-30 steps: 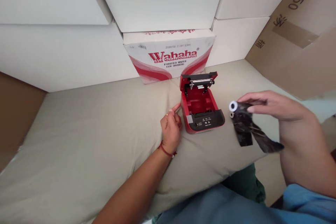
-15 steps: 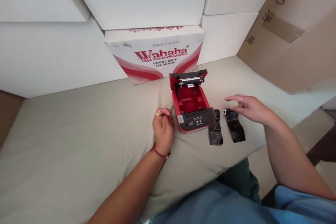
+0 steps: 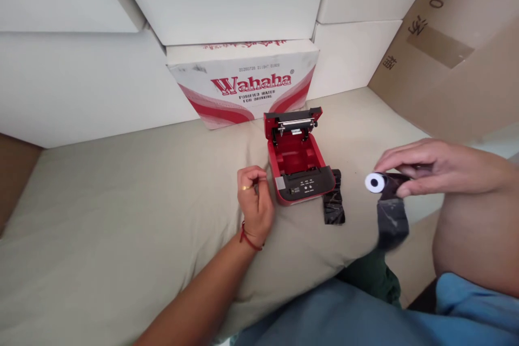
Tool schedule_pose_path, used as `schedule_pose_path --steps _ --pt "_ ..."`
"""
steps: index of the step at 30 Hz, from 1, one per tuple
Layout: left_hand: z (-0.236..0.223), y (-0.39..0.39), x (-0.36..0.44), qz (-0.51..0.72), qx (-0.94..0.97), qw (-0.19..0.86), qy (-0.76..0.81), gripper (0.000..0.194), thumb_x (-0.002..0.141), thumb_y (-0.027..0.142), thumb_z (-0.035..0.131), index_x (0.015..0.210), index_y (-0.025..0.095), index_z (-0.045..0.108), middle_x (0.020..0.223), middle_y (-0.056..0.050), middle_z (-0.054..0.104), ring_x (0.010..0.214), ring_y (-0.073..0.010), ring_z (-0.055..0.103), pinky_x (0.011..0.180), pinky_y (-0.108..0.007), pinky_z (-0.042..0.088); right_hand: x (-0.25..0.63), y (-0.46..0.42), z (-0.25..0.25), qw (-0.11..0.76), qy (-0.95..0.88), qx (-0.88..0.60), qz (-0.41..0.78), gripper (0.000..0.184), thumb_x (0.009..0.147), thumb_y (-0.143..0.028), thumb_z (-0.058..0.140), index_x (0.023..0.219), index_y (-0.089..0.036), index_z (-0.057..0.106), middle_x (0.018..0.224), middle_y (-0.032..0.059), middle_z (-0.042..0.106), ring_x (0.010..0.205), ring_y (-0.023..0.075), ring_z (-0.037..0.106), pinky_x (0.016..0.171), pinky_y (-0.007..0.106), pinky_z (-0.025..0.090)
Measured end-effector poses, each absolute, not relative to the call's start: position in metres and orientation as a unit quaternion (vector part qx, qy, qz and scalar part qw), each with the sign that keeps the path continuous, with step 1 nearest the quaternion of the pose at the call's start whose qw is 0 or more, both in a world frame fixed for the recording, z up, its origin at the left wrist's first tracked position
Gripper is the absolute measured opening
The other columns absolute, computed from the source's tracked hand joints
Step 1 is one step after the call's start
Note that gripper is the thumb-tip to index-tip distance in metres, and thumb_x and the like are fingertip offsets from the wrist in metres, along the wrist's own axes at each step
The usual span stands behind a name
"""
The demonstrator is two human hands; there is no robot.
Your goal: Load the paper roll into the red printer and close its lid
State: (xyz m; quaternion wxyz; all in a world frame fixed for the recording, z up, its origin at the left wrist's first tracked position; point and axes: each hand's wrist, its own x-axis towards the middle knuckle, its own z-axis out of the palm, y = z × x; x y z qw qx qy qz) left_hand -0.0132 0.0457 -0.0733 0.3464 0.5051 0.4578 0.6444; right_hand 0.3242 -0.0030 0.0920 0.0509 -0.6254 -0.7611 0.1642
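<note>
Holding a black ribbon roll [image 3: 385,184] up over the cushion's front edge, right hand [image 3: 430,167] pinching it so the tail hangs free, left hand [image 3: 253,200] loosely curled and empty beside the open red printer [image 3: 298,165], second roll [image 3: 334,203] lying against it.

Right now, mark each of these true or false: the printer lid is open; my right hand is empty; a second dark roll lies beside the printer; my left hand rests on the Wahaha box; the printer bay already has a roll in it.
1. The red printer has its lid open. True.
2. The right hand is empty. False: it holds a dark roll with a white core, a strip hanging down.
3. A second dark roll lies beside the printer. True, on the cushion.
4. The left hand rests on the Wahaha box. False: it is by the printer, apart from the box.
5. The bay holds a roll. False: it looks empty.
</note>
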Motion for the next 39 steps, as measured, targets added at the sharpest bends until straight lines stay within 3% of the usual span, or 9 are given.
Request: schedule_pose_path --steps 4,7,14,20,24,29,32,34,39 --pt "-0.06 0.025 -0.02 0.621 0.701 0.1 0.336 0.029 0.106 0.019 0.058 0.133 0.022 0.068 0.128 -0.011 0.072 0.128 -0.0263 0.069 0.115 -0.045 0.054 0.255 0.032 0.091 0.073 -0.782 -0.6 0.155 0.044 0.093 -0.038 0.079 0.137 -0.029 0.081 0.125 0.0077 0.086 0.115 0.0294 0.079 0.102 0.04 0.059" --pt "-0.047 0.013 -0.021 0.571 0.78 -0.009 0.255 0.041 0.11 0.026 0.049 0.147 0.02 0.065 0.128 -0.014 0.08 0.136 -0.0299 0.071 0.127 -0.052 0.046 0.212 0.057 0.08 0.09 -0.795 -0.578 0.161 0.042 0.099 -0.031 0.074 0.141 -0.027 0.078 0.134 0.0077 0.084 0.122 0.0279 0.078 0.104 0.037 0.058" --pt "-0.03 0.009 -0.012 0.463 0.848 -0.006 0.259 0.04 0.099 0.012 0.062 0.138 0.015 0.069 0.115 -0.01 0.089 0.118 -0.0244 0.084 0.131 -0.046 0.038 0.179 0.074 0.068 -0.001 -0.788 -0.604 0.117 0.043 0.107 -0.021 0.059 0.149 -0.023 0.071 0.152 0.0107 0.076 0.132 0.0313 0.075 0.1 0.039 0.057" --pt "-0.032 0.012 -0.008 0.453 0.844 -0.018 0.287 0.052 0.099 0.01 0.063 0.15 0.02 0.064 0.123 -0.011 0.088 0.123 -0.0269 0.083 0.133 -0.051 0.036 0.167 0.083 0.066 -0.056 -0.778 -0.622 0.074 0.04 0.109 -0.024 0.053 0.144 -0.022 0.072 0.143 0.0144 0.079 0.117 0.0347 0.08 0.083 0.04 0.058" --pt "-0.03 0.012 -0.007 0.435 0.848 -0.013 0.303 0.046 0.1 0.012 0.064 0.146 0.019 0.067 0.127 -0.012 0.088 0.125 -0.0275 0.083 0.136 -0.054 0.031 0.167 0.092 0.06 -0.047 -0.785 -0.613 0.078 0.042 0.108 -0.018 0.053 0.144 -0.022 0.073 0.145 0.0154 0.078 0.117 0.0329 0.081 0.088 0.039 0.059" --pt "-0.027 0.011 -0.004 0.43 0.848 -0.027 0.308 0.034 0.102 0.013 0.066 0.135 0.02 0.072 0.129 -0.011 0.087 0.125 -0.0283 0.082 0.135 -0.055 0.032 0.187 0.085 0.059 0.083 -0.821 -0.54 0.165 0.038 0.107 -0.018 0.059 0.14 -0.019 0.078 0.143 0.0134 0.081 0.128 0.0285 0.078 0.11 0.039 0.058" --pt "-0.026 0.008 -0.002 0.44 0.843 -0.04 0.307 0.03 0.101 0.011 0.068 0.129 0.02 0.074 0.124 -0.009 0.089 0.12 -0.0265 0.083 0.13 -0.052 0.037 0.208 0.072 0.063 0.249 -0.777 -0.535 0.22 0.028 0.109 -0.031 0.062 0.119 -0.021 0.086 0.117 0.0078 0.089 0.108 0.0247 0.083 0.103 0.037 0.062" --pt "-0.024 0.007 -0.002 0.441 0.843 -0.05 0.303 0.026 0.101 0.011 0.07 0.126 0.019 0.075 0.121 -0.008 0.09 0.113 -0.025 0.083 0.121 -0.047 0.043 0.22 0.069 0.064 0.358 -0.704 -0.578 0.205 0.033 0.11 -0.042 0.061 0.117 -0.022 0.086 0.109 0.0066 0.09 0.099 0.0242 0.083 0.098 0.039 0.065" --pt "-0.02 0.006 -0.004 0.442 0.845 -0.056 0.296 0.025 0.102 0.009 0.07 0.123 0.021 0.076 0.118 -0.006 0.09 0.104 -0.0228 0.082 0.101 -0.043 0.047 0.233 0.097 0.047 0.452 -0.621 -0.618 0.169 0.057 0.111 -0.062 0.055 0.149 -0.023 0.072 0.151 0.0126 0.078 0.129 0.0271 0.077 0.11 0.044 0.063"
